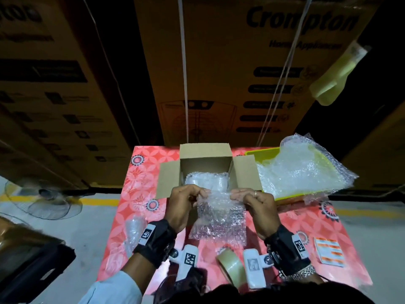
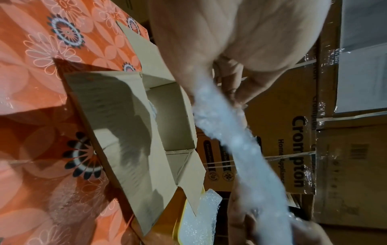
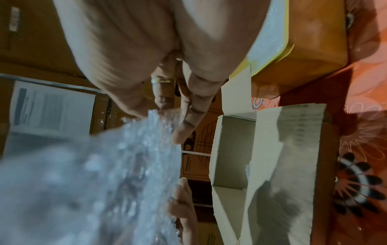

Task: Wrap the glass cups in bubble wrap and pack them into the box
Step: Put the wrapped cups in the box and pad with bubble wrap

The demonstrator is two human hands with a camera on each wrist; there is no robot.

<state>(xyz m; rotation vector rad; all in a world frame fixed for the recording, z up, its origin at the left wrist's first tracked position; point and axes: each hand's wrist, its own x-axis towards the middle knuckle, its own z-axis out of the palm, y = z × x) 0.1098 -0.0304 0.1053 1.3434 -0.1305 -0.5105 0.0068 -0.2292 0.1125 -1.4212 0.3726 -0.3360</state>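
Bubble wrap sheet [image 1: 219,218] hangs upright between both hands, just in front of the open box [image 1: 206,160] and above the red floral tablecloth [image 1: 140,187]. Left hand [image 1: 183,205] pinches the sheet's upper left corner, fingers curled together on the film; right hand [image 1: 259,208], with a ring on one finger, pinches the upper right corner in the same manner. In the left wrist view the sheet [image 2: 236,145] runs edge-on from the left hand [image 2: 240,33] down to the right hand's fingers [image 2: 238,220]. In the right wrist view the sheet [image 3: 100,174] fills the lower left, clamped between thumb and fingers of the right hand [image 3: 146,66], beside the box [image 3: 266,165] with its flaps spread. Inside the box lie wrapped bundles [image 1: 206,182] against the floor of the carton; how many cannot be told. A yellow tray [image 1: 263,153] to the right of the box, touching its right flap, holds a heap of loose bubble wrap [image 1: 306,170]. One more wrapped piece [image 1: 132,229] lies on the cloth left of the left wrist. A tape roll [image 1: 232,265] lies on the near edge between the wrists, and a small printed packet [image 1: 328,252] lies to the right. Stacked cartons [image 1: 241,69] stand behind the table.
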